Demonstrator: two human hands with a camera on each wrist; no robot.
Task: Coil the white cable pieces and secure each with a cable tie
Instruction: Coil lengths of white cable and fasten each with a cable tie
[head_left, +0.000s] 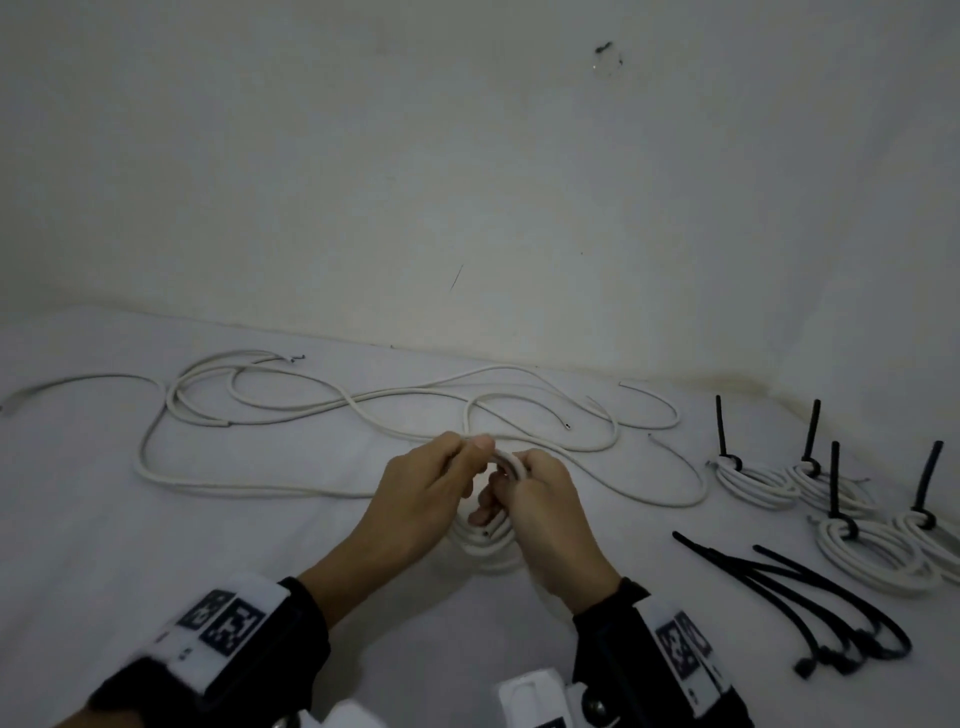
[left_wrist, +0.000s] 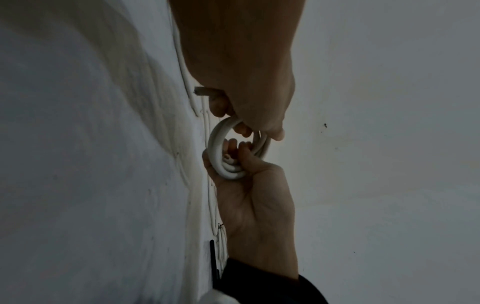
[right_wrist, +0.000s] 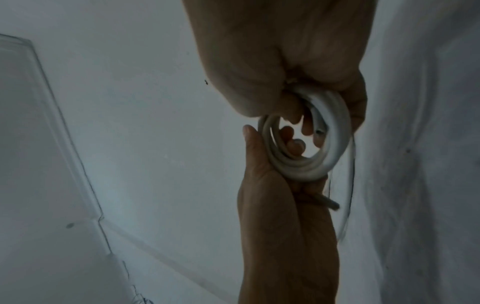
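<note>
White cable wound into a small coil (head_left: 506, 467) sat between both hands, held above the pale cloth-covered surface (head_left: 260, 545) near the person. The left hand (head_left: 421, 499) had its fingers curled round one side of the coil, thumb on top; the right hand (head_left: 540, 514) clenched round the opposite side, fingers hooked through the ring. In the left wrist view a short free end (left_wrist: 201, 91) poked out past the fingers.

Farther off, loose white cable pieces (head_left: 311, 405) sprawled across the surface, crossing one another. To the right lay four finished coils (head_left: 852, 519), each cinched with a black tie standing upright, and near them a bundle of spare black cable ties (head_left: 810, 592).

The main risk, I judged, was the stiff cable springing open once one hand let go to reach the ties on the right: a single hand might not hold all the turns, and the free end could slip out and unwind a loop. The coil also hung just above the loose pieces, so lowering it carelessly could snag one of them.
</note>
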